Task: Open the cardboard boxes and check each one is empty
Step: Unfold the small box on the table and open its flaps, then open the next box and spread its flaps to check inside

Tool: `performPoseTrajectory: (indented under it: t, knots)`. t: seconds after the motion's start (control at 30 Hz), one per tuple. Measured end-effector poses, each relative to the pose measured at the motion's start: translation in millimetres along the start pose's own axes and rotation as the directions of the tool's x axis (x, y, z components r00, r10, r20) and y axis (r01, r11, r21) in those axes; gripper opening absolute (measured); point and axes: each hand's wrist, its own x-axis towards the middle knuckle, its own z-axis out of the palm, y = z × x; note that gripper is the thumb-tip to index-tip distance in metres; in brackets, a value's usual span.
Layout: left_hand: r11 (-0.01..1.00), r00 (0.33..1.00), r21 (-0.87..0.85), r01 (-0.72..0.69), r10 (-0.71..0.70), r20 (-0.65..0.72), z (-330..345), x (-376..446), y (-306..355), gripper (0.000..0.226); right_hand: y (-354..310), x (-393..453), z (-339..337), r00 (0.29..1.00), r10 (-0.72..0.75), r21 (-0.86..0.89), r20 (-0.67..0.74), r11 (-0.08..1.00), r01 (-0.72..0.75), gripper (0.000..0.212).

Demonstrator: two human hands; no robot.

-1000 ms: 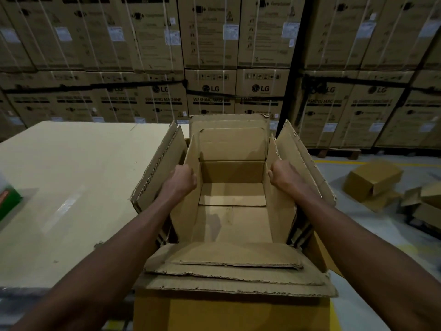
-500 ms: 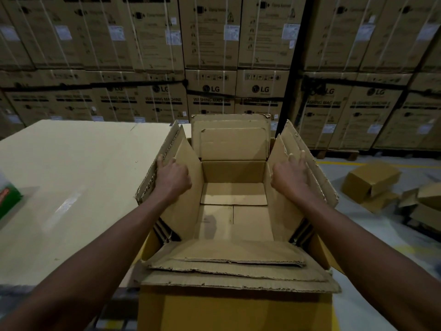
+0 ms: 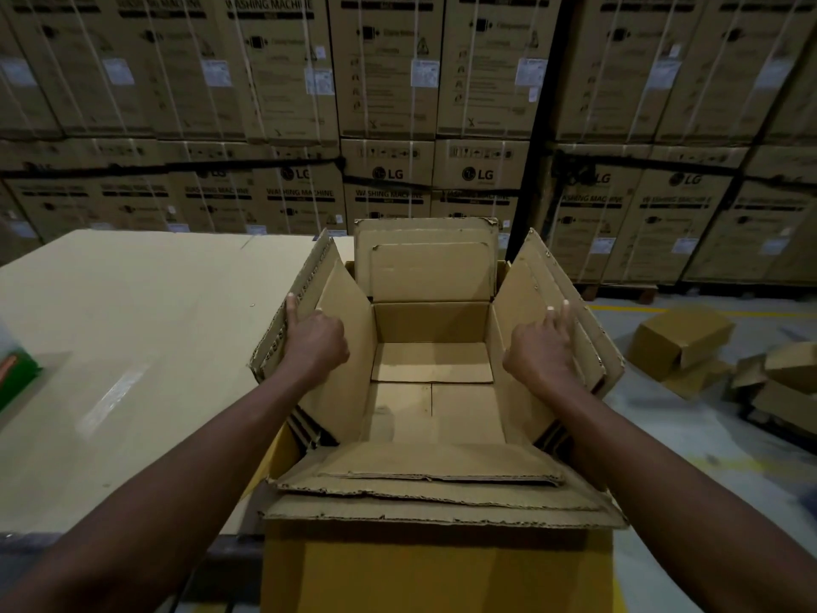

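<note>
Both hands had shifted since the earlier frames: a second before, I had gripped the inner edges of the side flaps with curled fingers; now my left hand (image 3: 316, 342) lay against the left flap (image 3: 309, 311) with its fingers extended upward, and my right hand (image 3: 541, 347) lay likewise against the right flap (image 3: 557, 311), fingers straight, pressing and grasping nothing. The box (image 3: 431, 391) stood directly before me, beside the table (image 3: 132, 329), with several nested layers of flaps folded outward on all four sides. Its floor (image 3: 433, 409) was visible and appeared bare, although the near corners lay hidden under the front flaps (image 3: 437, 484). To perform this step well, I judged that equal outward pressure should be applied to both side flaps so that the box did not skew, and that the view should be tipped over the near edge before declaring the box empty. Other boxes (image 3: 681, 342) lay on the floor to the right.
</note>
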Motion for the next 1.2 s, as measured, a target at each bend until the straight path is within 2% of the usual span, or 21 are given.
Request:
performPoseTrajectory:
  t: [0.3,0.5,0.63,0.7,0.83,1.0,1.1,1.2]
  knots:
    - [0.997,0.997,0.026,-0.076,0.075,0.034,-15,-26,8,0.021,10,-10,1,0.998,-0.055,0.074,-0.025,0.996,0.057,0.028]
    - [0.995,0.996,-0.061,-0.084,0.083,-0.021,-37,-41,19,0.026,21,-26,-14,0.988,-0.064,0.170,-0.143,0.982,0.088,0.035]
    - [0.983,0.994,-0.165,-0.075,0.060,-0.093,-52,-57,29,0.028,28,-49,-33,0.987,-0.041,0.374,-0.158,0.922,0.099,0.040]
    - [0.958,0.994,-0.281,-0.057,0.030,-0.102,-57,-69,34,0.031,30,-60,-40,0.989,0.004,0.533,-0.147,0.843,0.076,0.037]
    - [0.826,0.993,-0.564,0.007,-0.070,-0.091,-58,-103,29,0.031,26,-87,-55,0.996,0.006,0.786,-0.086,0.615,0.064,0.031]
    - [0.665,0.951,-0.747,0.003,-0.234,-0.204,-70,-171,11,0.025,-5,-132,-67,0.980,-0.071,0.891,-0.187,0.408,0.199,0.029]
    - [0.566,0.896,-0.824,0.024,-0.379,-0.234,-70,-210,-7,0.022,-30,-157,-71,0.961,-0.138,0.938,-0.239,0.223,0.266,0.022]
    - [0.520,0.854,-0.852,0.057,-0.467,-0.228,-52,-243,-31,0.021,-66,-181,-73,0.962,-0.137,0.970,-0.237,0.027,0.243,0.020]
